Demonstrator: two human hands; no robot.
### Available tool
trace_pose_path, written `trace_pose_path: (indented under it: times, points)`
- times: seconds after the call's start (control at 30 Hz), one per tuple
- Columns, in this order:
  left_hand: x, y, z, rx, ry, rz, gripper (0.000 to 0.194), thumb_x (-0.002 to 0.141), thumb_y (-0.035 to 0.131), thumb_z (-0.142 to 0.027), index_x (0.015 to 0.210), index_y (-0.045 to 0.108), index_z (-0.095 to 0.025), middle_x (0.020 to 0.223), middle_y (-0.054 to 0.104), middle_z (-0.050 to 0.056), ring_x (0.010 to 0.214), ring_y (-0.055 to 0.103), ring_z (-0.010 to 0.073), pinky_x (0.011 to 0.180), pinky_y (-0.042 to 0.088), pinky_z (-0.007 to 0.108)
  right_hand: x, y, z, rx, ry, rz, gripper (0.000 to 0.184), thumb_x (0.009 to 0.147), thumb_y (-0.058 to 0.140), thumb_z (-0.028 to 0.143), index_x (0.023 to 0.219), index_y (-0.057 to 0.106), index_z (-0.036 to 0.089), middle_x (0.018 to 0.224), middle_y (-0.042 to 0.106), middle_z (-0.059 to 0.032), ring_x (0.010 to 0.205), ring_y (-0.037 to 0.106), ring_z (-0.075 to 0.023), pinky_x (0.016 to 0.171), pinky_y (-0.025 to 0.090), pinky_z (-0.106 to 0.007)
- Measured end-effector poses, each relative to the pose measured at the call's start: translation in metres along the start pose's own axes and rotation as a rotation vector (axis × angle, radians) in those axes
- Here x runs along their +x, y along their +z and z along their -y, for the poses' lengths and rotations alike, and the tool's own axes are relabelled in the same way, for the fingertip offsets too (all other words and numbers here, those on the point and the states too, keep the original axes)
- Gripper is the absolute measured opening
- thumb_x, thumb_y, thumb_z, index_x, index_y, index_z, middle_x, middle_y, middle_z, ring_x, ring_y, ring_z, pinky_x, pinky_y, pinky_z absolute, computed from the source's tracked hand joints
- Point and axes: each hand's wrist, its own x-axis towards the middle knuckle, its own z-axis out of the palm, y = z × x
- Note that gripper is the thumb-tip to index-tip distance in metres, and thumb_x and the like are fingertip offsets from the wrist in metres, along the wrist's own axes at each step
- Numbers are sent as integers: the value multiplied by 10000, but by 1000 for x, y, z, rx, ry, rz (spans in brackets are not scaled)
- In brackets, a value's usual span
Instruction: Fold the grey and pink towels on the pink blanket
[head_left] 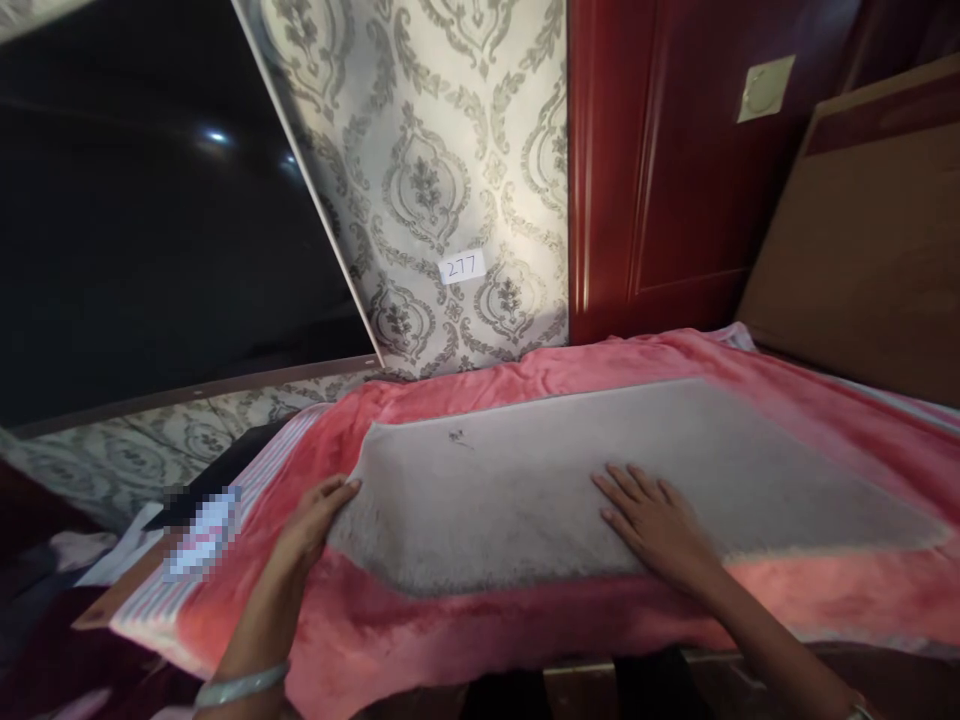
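A grey fuzzy cloth (570, 470) lies spread flat on a pink blanket (465, 620) that covers a bed or table. My left hand (311, 520) rests at the cloth's near left corner, its fingers curled on the edge. My right hand (652, 520) lies flat on the cloth near its front edge, fingers stretched out and apart, holding nothing.
A large dark screen (150, 220) leans at the back left against patterned wallpaper with a label reading 277 (461, 266). A red wooden door (660, 160) and a brown board (862, 240) stand at the right. Clutter sits low on the left.
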Motion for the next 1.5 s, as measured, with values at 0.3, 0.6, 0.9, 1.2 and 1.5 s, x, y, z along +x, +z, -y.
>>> trace_pose_path:
  times: [0.3, 0.6, 0.9, 1.2, 1.5]
  points:
    - [-8, 169, -80, 578, 619, 329, 178, 762, 533, -251, 767, 690, -167, 695, 645, 7, 652, 541, 151, 603, 367, 257, 5, -4, -1, 108, 23, 6, 523, 978, 391, 442, 1466, 516, 299, 1559, 407, -76, 1457, 336, -304, 1151, 280, -603]
    - [-68, 250, -36, 730, 660, 488, 227, 825, 594, -259, 991, 722, -174, 923, 747, 117, 860, 682, 250, 769, 479, 341, 32, -15, -21, 759, 93, -172, 502, 874, 466, 356, 1312, 660, 205, 1314, 653, -102, 1214, 606, -271, 1087, 448, -488]
    - [-99, 242, 37, 769, 949, 293, 529, 767, 558, -102, 1289, 613, -172, 1402, 598, 146, 1245, 566, 321, 1037, 493, 520, 110, -22, 24, 1067, 364, 58, 537, 861, 548, 196, 1391, 562, 113, 794, 690, -47, 648, 620, -155, 564, 533, -250]
    - [-81, 246, 33, 759, 1137, 186, 580, 794, 408, 10, 1262, 659, -225, 1222, 703, 109, 1103, 640, 254, 921, 570, 443, 161, -30, 41, 941, 242, -53, 562, 669, 545, 5, 1156, 746, 200, 927, 714, -12, 849, 627, -174, 826, 517, -273]
    - [-103, 305, 28, 805, 1192, 238, 473, 775, 513, -37, 1194, 659, -200, 1220, 675, 125, 1095, 617, 291, 895, 556, 452, 138, -31, -20, 796, 193, -184, 575, 677, 498, 0, 1160, 749, 182, 1150, 690, -82, 1099, 593, -252, 1039, 438, -386]
